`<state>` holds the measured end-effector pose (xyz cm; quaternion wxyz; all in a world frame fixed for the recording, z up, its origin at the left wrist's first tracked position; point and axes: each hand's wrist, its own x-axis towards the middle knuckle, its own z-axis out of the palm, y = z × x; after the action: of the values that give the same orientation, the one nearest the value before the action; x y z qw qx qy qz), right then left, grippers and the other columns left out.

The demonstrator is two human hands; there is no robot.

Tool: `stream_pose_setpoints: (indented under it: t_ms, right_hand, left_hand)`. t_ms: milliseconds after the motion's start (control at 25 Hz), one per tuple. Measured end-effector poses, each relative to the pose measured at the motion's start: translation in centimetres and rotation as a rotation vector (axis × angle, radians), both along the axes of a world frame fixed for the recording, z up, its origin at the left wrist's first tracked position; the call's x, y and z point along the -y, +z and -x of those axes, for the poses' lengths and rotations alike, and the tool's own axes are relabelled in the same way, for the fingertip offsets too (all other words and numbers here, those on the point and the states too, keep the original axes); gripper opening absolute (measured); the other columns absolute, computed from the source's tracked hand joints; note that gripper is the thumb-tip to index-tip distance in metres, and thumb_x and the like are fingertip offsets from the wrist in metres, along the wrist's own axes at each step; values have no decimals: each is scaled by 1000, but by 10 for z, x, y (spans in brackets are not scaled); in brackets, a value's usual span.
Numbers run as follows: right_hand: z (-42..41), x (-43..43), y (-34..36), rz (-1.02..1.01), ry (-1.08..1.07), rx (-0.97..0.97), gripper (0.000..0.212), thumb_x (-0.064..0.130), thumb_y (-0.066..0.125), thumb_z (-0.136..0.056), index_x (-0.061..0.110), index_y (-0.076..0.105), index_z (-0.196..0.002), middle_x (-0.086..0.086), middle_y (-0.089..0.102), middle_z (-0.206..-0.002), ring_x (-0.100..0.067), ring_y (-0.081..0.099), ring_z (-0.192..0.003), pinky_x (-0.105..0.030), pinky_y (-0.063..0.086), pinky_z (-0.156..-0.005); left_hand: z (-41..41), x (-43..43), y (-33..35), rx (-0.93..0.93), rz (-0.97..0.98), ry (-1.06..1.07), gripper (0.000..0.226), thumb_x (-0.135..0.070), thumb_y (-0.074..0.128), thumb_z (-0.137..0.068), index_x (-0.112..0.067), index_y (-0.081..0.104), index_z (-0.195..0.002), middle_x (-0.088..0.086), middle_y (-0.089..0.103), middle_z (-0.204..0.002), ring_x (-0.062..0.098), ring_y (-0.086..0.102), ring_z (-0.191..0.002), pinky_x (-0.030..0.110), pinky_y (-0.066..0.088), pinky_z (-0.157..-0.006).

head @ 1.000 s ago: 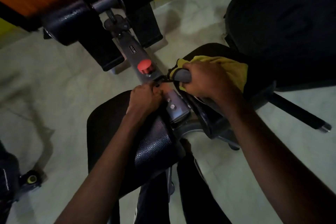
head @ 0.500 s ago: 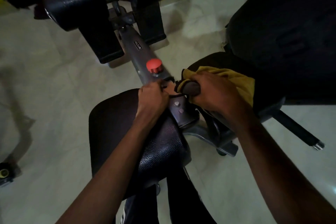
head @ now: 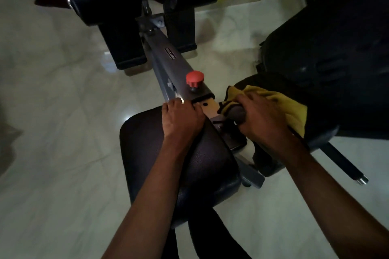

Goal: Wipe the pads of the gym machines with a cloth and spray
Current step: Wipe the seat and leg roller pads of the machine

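My left hand (head: pixel 183 121) curls its fingers over the black pad (head: pixel 147 153) to steady it, and my right hand (head: pixel 263 121) grips the yellow cloth (head: pixel 294 107), perhaps also a grey handle (head: pixel 237 114).

The picture is dim. The pale floor (head: pixel 63 111) shines, with small bright spots of glare near the pad (head: pixel 143 153). The black parts on the right melt into dark. The edges bend and look soft.
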<state>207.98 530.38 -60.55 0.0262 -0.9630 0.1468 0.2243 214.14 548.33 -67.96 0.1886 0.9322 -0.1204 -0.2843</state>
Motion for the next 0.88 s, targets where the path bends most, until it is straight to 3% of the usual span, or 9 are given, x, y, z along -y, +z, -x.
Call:
stream_pose_setpoints:
  t_ms: [200,320,480,680,800,880]
  right_hand:
    - [-41,-2,-20,-19,-50,-6,59,29,62,-67,35,54,-125,-4,61,-117,-34,60,-108,-41,45,-80]
    - [-63,10,-27,-93,-123,-38,54,26,69,-66,33,63,-120,-5,68,-106,-34,66,-98,-31,45,-72]
    - [-64,40,-17,-308,-243,-15,41,32,76,-78,24,69,-117,-9,73,-104,-32,68,-95,-39,56,-82]
    - [-26,82,8,-299,-145,25,41,44,72,-81,24,68,-116,-6,69,-111,-31,67,-101,-37,52,-86]
    - [-37,87,-2,-324,-146,36,40,39,73,-80,27,69,-118,-9,71,-112,-32,67,-103,-37,53,-86]
    - [-56,95,-12,-358,-176,-23,39,36,73,-82,30,69,-120,-10,72,-113,-33,68,-104,-36,52,-83]
  left_hand:
    - [2,-1,3,22,17,30,49,-39,36,-101,-4,64,-121,22,60,-128,37,51,-125,49,30,-114]
    - [2,2,5,26,3,29,48,-40,37,-100,-6,65,-118,20,62,-126,36,53,-122,48,33,-112]
    - [0,5,5,-4,-38,9,48,-42,34,-101,-9,64,-120,21,60,-128,38,51,-125,49,32,-112]
    - [-4,28,19,-58,-48,42,31,-26,46,-99,-7,64,-115,20,66,-117,39,59,-112,41,42,-98]
    - [0,58,26,-182,82,56,33,-30,45,-100,-14,63,-122,19,66,-119,38,62,-111,39,48,-89]
    - [4,86,26,-257,172,53,35,-39,43,-100,-16,63,-118,18,66,-119,36,62,-112,43,49,-93]
